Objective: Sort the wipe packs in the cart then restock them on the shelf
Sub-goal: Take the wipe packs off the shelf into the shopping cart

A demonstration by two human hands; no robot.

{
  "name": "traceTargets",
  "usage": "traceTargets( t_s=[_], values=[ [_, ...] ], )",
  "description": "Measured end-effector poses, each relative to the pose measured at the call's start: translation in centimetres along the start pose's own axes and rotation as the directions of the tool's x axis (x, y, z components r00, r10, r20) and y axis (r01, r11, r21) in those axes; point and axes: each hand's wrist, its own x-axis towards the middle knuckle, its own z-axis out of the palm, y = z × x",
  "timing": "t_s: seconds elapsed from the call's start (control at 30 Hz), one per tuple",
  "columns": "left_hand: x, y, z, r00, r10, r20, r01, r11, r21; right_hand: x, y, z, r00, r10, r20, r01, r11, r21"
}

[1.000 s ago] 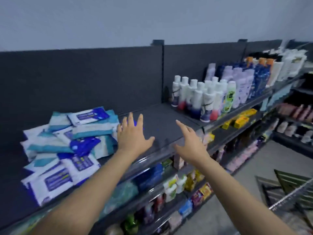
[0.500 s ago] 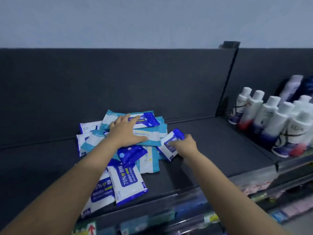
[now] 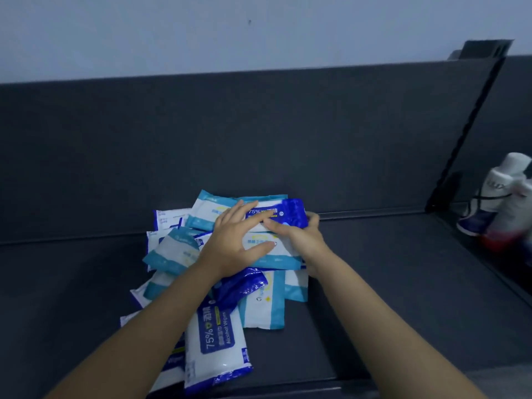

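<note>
Blue pack [image 3: 288,213], one, pinched by right hand [image 3: 302,240]

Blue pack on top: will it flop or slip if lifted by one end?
Probably soft: the blue pack is a crinkled film pouch, so it may sag from the right hand gripping its end. Its glossy wrap looks slippery. The loose pile beneath may shift, though the left hand presses it.

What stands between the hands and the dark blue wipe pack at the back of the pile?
Nothing visible. The left hand rests straight fingers on the dark blue pack, and the right hand grips its right end. The pack lies uncovered on top of the pile.
</note>
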Motion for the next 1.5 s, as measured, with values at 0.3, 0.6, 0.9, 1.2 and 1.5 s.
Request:
traceTargets(
  t_s=[0.3,0.6,0.9,1.2,1.5],
  values=[
    [0.0,0.0,0.7,0.990,0.026,-0.137,-0.043,0.991,-0.125,-3.4,-0.8,-1.4,0.982,0.050,0.184,-0.080,0.984,0.159],
    [0.0,1.2,1.1,0.988,0.091,-0.126,-0.078,0.991,0.106,-8.0,0.7,-0.3,0.993,0.098,-0.064,-0.069,0.931,0.358],
    [-0.1,1.1,0.1,0.989,0.031,-0.145,-0.029,0.999,0.019,-9.8,1.4,1.3,0.980,0.122,-0.159,-0.041,0.899,0.435],
    [3.2,-3.5,-4.3,0.896,-0.421,0.144,0.431,0.741,-0.515,-10.8,2.2,0.5,0.952,0.113,-0.285,0.043,0.870,0.491],
    [4.2,-1.2,-9.0,0.941,-0.273,0.200,0.229,0.078,-0.970,-13.1,-0.3,-4.4,0.920,-0.029,-0.392,0.256,0.801,0.541]
  ],
)
